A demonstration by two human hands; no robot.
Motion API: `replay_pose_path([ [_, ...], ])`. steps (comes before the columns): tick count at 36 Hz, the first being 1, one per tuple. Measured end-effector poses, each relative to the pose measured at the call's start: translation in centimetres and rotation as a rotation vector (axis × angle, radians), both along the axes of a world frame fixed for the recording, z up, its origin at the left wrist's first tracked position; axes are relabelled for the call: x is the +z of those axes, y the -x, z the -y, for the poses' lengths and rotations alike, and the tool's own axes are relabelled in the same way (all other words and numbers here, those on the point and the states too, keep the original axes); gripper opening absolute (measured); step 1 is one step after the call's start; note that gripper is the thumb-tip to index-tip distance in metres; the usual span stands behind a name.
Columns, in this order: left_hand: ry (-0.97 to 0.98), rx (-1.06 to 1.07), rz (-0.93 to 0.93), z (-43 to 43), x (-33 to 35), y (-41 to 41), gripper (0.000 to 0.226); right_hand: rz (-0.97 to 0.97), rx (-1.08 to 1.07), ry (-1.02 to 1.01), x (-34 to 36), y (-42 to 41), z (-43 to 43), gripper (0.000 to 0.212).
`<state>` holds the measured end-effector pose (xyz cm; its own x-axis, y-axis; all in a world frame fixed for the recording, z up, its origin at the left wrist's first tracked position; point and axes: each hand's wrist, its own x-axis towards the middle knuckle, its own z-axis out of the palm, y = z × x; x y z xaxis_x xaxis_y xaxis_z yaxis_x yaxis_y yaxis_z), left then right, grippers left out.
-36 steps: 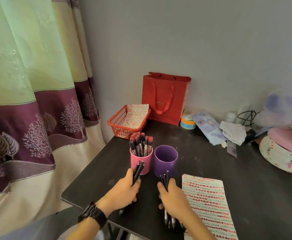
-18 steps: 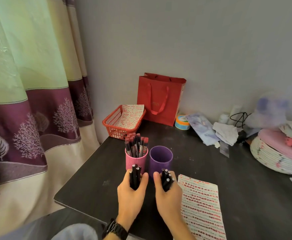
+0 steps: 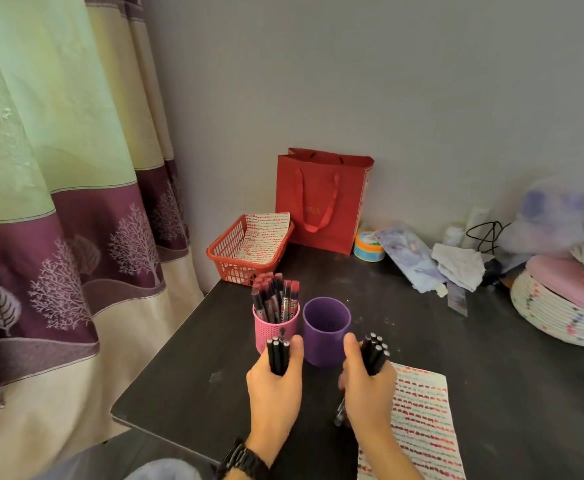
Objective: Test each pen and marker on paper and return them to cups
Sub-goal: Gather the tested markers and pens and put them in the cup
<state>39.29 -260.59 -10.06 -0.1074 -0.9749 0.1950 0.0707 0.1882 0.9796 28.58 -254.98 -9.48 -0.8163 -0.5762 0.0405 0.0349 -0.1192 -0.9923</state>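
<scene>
- We are gripping a small bundle of black pens (image 3: 277, 355) in our left hand (image 3: 275, 386), fingers and thumb curling tight round the barrels, the ends standing upright above the fist
- This bundle is sitting just in front of the pink cup (image 3: 272, 329); our thumb is lying close against the cup's wall, though we cannot tell whether it is touching
- Our right hand (image 3: 368, 388) is wrapping round a second, thicker bundle of black pens (image 3: 374, 351), which is leaning slightly to the right, its ends fanning out above the thumb and a few tips poking out below the hand
- That second bundle is hanging just to the right of the purple cup (image 3: 325, 332), over the near left corner of the paper (image 3: 422, 427)
- The purple cup is standing upright between our two hands, just beside the pink cup
- The pink cup is holding a cluster of red-capped pens (image 3: 276, 294), all standing upright
- The paper, carrying rows of short red and green strokes, is lying flat on the dark table (image 3: 491, 375), with our right forearm crossing it
- A black watch (image 3: 245, 459) is sitting on our left wrist
- Further back, a red basket (image 3: 231, 252) is holding another marked sheet, and a red gift bag (image 3: 321, 202) is leaning at the wall
</scene>
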Motion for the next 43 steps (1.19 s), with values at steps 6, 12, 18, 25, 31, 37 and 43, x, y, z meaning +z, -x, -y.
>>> replay_pose_path([
  [6,-0.070,-0.031,-0.248,2.9,7.4,3.7,0.048,0.153,-0.087,0.287,7.0,4.2,2.2,0.047],
  [12,-0.117,-0.191,-0.343,5.5,10.9,7.0,0.020,0.242,-0.087,0.441,10.4,7.0,4.9,0.031],
  [18,-0.062,-0.203,-0.225,6.4,9.1,8.3,0.016,0.292,-0.003,0.452,9.9,6.7,6.9,0.019],
  [25,-0.044,-0.234,-0.028,7.0,6.5,8.6,0.008,0.271,0.096,0.293,7.0,5.6,8.1,0.018],
  [31,-0.155,-0.284,-0.060,7.4,6.8,8.1,0.016,0.245,0.116,0.122,5.4,6.0,8.1,0.014],
  [37,-0.147,-0.273,-0.136,7.2,6.7,8.0,0.014,0.130,0.175,0.101,5.2,5.7,8.1,0.027],
  [43,-0.013,-0.275,-0.022,6.6,6.6,7.6,0.011,-0.082,0.220,-0.007,4.8,5.9,7.3,0.022],
])
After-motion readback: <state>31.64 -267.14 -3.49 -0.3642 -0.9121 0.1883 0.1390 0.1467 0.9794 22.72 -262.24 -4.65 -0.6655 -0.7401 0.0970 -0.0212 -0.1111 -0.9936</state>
